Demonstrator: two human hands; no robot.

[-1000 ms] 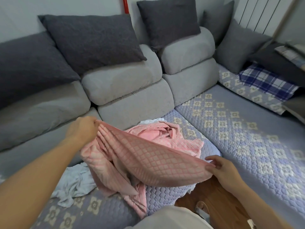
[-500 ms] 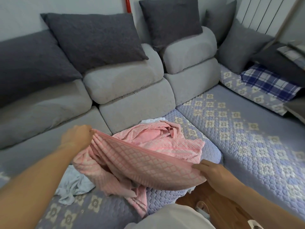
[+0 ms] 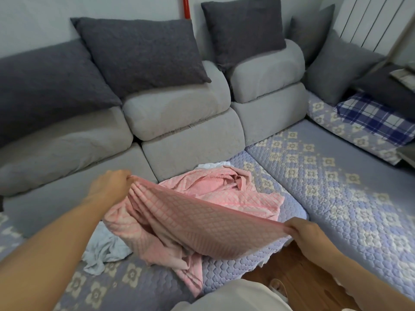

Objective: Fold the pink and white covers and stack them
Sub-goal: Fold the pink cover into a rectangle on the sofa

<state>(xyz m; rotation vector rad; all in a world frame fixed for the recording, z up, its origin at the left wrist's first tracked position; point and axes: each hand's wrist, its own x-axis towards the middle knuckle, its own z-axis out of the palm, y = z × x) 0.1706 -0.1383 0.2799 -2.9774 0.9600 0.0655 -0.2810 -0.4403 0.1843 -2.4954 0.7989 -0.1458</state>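
A pink quilted cover [image 3: 197, 223] hangs stretched between my hands over the sofa seat. My left hand [image 3: 107, 185] grips one end of its top edge, and my right hand [image 3: 303, 230] pinches the other end, lower and nearer. The rest of the cover lies bunched on the seat behind and droops below. A white cover [image 3: 105, 250] lies crumpled on the seat at the left, partly under the pink one. A further bit of white cloth [image 3: 213, 164] peeks out behind the pink heap.
A grey corner sofa [image 3: 184, 135] with dark cushions [image 3: 139, 52] runs along the back and right. Lilac quilted seat pads [image 3: 336, 187] cover the seats. A blue plaid cloth [image 3: 372, 117] lies at the far right. Wooden floor [image 3: 298, 279] shows below.
Both hands shifted slightly left and lower while holding the pink cover's edge taut; the right hand drew in toward the left along the edge.
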